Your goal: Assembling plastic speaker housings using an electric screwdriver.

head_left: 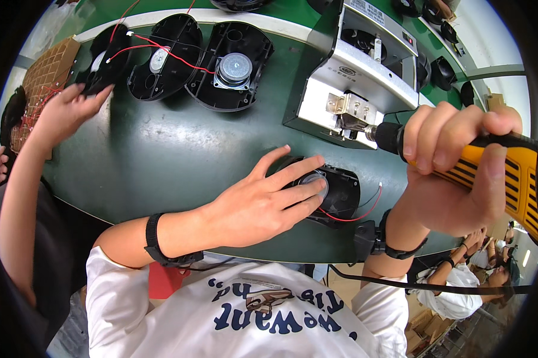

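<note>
1. Head view, and here's the black speaker housing [345, 181], lying between three and four o'clock of centre on the green table [179, 161]: rounded at its ends, open side up, a round grey driver [309, 178] partly hidden under fingers.
2. From its lower edge runs a thin red wire [364, 216], curving out toward four o'clock and then up to a small white connector [380, 184].
3. Left hand [266, 209] now: palm down, fingers spread wide toward two o'clock, forearm in from eight. It's laid over the housing, fingers across the driver, unclosed and clasping nothing.
4. Over to three o'clock, the right hand [451, 155] is raised, wrist bent, fingers wrapped firmly round a yellow-and-black power driver [520, 185].
5. That tool's black chuck [388, 138] aims between nine and ten o'clock, its tip right at the metal bracket [351, 107] on the silver machine [394, 77]; whether they touch, one can't tell.
6. Up between eleven and twelve, another open housing [242, 45] shows its driver whole; at nine-thirty, a co-worker's hand [72, 113] blurs beside one more black shell [105, 59].
</note>
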`<state>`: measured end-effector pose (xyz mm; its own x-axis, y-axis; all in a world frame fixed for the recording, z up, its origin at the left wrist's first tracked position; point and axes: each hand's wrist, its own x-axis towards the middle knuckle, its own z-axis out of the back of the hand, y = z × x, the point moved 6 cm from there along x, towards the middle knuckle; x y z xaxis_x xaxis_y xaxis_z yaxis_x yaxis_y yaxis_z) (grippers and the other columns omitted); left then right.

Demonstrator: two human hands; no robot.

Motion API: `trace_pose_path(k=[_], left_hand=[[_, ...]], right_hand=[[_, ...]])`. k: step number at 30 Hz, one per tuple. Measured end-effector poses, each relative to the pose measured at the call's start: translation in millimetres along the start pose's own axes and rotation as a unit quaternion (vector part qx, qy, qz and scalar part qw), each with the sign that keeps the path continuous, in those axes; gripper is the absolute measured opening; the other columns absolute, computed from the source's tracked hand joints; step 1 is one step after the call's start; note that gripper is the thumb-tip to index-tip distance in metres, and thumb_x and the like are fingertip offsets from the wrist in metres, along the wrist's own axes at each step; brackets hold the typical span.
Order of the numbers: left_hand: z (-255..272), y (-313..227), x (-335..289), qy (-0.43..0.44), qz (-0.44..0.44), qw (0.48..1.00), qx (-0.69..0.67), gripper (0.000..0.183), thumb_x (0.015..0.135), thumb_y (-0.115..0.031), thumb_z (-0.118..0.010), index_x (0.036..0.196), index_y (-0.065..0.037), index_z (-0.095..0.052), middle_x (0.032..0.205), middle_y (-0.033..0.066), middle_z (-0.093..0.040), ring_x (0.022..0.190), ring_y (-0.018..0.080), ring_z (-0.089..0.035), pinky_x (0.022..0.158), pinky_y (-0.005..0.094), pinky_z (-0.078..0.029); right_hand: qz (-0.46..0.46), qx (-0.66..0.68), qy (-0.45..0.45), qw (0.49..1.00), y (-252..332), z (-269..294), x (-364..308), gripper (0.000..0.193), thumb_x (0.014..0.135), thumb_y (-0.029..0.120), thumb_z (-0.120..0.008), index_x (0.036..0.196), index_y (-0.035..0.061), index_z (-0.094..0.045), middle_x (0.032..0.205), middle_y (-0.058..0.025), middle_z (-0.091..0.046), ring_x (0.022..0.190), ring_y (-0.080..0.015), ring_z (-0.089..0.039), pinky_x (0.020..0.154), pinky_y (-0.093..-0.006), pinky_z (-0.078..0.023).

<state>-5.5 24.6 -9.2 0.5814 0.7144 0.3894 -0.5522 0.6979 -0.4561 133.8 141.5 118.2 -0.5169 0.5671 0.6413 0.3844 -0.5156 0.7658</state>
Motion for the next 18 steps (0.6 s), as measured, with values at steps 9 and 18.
trace_pose_path(k=[9, 18], left_hand=[[2, -3, 0, -0.004, -0.022, 1.000, -0.009, 0.039, 0.082, -0.016, -0.080, 0.119, -0.004, -0.074, 0.133, 0.0070, -0.069, 0.136, 0.0243, -0.059, 0.110, 0.0584, -0.044], [3, -4, 0, -0.022, -0.032, 0.999, -0.005, 0.029, 0.089, -0.014, -0.069, 0.117, -0.005, -0.075, 0.129, 0.0067, -0.071, 0.127, 0.0209, -0.065, 0.112, 0.0588, -0.043]], right_hand=[[-0.008, 0.012, 0.032, 0.999, 1, -4, 0, 0.036, 0.108, 0.026, -0.041, 0.136, 0.0061, -0.050, 0.077, -0.0050, -0.054, 0.060, -0.0156, -0.049, 0.059, -0.0344, -0.043], [-0.062, 0.001, 0.026, 0.998, 50, -2, -17, 0.039, 0.100, 0.034, -0.061, 0.127, 0.0118, -0.044, 0.072, 0.0009, -0.056, 0.056, -0.0083, -0.056, 0.054, -0.0226, -0.052]])
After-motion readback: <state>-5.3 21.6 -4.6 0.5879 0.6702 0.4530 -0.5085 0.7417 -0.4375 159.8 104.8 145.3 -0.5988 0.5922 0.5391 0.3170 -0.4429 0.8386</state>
